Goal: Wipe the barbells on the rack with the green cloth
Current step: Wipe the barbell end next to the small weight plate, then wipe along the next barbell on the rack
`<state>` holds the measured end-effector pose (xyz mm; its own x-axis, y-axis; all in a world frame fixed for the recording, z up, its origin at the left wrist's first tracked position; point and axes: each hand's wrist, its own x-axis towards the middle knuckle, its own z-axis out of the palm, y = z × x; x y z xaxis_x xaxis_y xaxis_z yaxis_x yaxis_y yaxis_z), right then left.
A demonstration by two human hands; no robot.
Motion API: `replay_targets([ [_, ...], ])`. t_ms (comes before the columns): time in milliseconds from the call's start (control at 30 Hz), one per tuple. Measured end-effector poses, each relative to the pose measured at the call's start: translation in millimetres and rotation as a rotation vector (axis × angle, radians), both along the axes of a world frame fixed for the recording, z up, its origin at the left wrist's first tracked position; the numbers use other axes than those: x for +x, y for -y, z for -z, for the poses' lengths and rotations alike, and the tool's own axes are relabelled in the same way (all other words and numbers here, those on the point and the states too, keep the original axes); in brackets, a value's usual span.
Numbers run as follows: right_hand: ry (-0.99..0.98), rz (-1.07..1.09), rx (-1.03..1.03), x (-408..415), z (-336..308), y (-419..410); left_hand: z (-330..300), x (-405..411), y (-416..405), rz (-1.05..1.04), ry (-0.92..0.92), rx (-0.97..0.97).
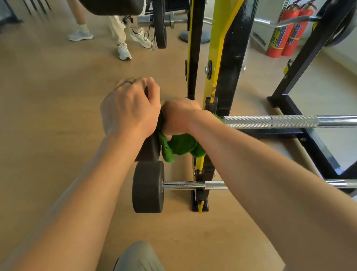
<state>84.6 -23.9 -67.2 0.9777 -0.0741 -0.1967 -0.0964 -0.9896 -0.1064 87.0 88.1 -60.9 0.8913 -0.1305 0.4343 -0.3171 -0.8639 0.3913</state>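
A chrome barbell (293, 121) lies across the black and yellow rack (219, 78), its black end weight (149, 150) mostly hidden under my hands. My left hand (130, 107) grips the top of that end weight. My right hand (179, 116) holds the green cloth (181, 146) bunched around the bar, between the weight and the rack upright. Cloth folds hang below my fist. A second barbell (192, 185) rests one level lower, its black end weight (148, 186) in plain sight.
Another loaded bar with a black plate (161, 19) sits higher on the rack. Two people's legs and white shoes (124, 50) stand behind on the tan floor. Two red fire extinguishers (288, 30) are at the back right. A black rack base (315, 145) runs along the right.
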Motion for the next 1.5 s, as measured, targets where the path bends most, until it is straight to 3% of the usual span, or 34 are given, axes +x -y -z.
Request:
replay_targets([
  [233, 0.070, -0.111, 0.047, -14.0, -0.8, 18.0, 3.8, 9.9, -4.8, -0.006, 0.054, -0.001],
  [433, 0.173, -0.159, 0.209, -69.5, -13.4, 79.7, 6.3, 4.2, -1.1, 0.020, 0.163, 0.118],
  [533, 0.237, -0.128, 0.308, -91.5, -7.2, 113.5, 8.2, -7.1, 3.5, 0.055, 0.243, 0.079],
  [700, 0.393, -0.281, 0.136, -126.2, 15.3, 140.3, 16.3, -39.8, 48.4, 0.339, 0.140, -0.162],
  [867, 0.392, -0.137, -0.021, -148.2, 24.7, 177.5, 21.6, -36.9, 78.7, 0.436, -0.044, -0.247],
  [967, 0.398, -0.004, 0.031, -147.9, 15.2, 169.9, 21.3, -32.6, 83.7, 0.486, -0.156, -0.287],
  [1067, 0.654, 0.079, 0.187, -128.8, 7.6, 131.5, 18.2, -30.5, 86.5, 0.488, -0.227, -0.363],
  [1133, 0.690, -0.024, 0.171, -112.3, 13.9, 113.1, 16.9, -29.1, 87.2, 0.467, -0.239, -0.353],
  [1200, 0.593, -0.187, 0.124, -104.2, 27.8, 109.1, 15.6, -29.4, 87.2, 0.457, -0.240, -0.341],
  [1333, 0.555, -0.285, 0.018, -116.1, 33.2, 125.8, 16.9, -36.7, 91.5, 0.447, -0.164, -0.308],
  [1400, 0.537, -0.277, -0.047, -131.8, 36.6, 142.7, 16.3, -38.9, 97.2, 0.460, -0.095, -0.349],
  [1500, 0.562, -0.050, -0.038, -152.3, 40.2, 179.6, 12.0, -35.8, 111.2, 0.512, -0.043, -0.426],
])
